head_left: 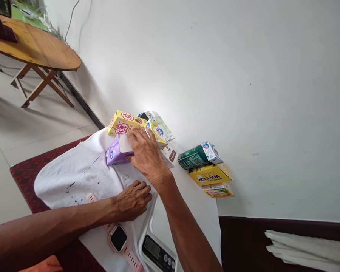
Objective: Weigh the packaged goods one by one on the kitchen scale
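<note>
Against a plain pale wall [229, 75], a small surface draped in a dark-stained white cloth [62, 185] is seen, with a flat white plastic kitchen scale [149, 232] set near its close edge. Just beyond the scale, a purple-and-white soft-looking pack [115, 153] is touched by the right hand [147, 151], whose thumb is laid along its side while the fingers are spread toward the neighbouring cartons; whether the pack is firmly gripped cannot be told, as the palm is turned away. The left hand [133, 200] is rested palm down at the scale's left edge, fingers loosely curled; its underside is hidden, so whether anything is held there cannot be told.

Past the pack, still beyond the scale, are crowded a yellow box with red lettering [120, 122], a yellow-and-white carton [160, 133] and a white box with a brown label [170, 155]. Beyond the scale to its right, a dark green cylindrical container [191, 158] and a yellow box marked WATER [211, 174] are stood close together. Left of the scale, a smartwatch with a pink strap [118, 238] is partly covered by the left forearm.

The crowded cartons could be toppled if the right fingers were dragged sideways through them. The scale could be shifted if the bunched cloth were pulled, and the watch could be nudged by a sweep of the left forearm.
</note>
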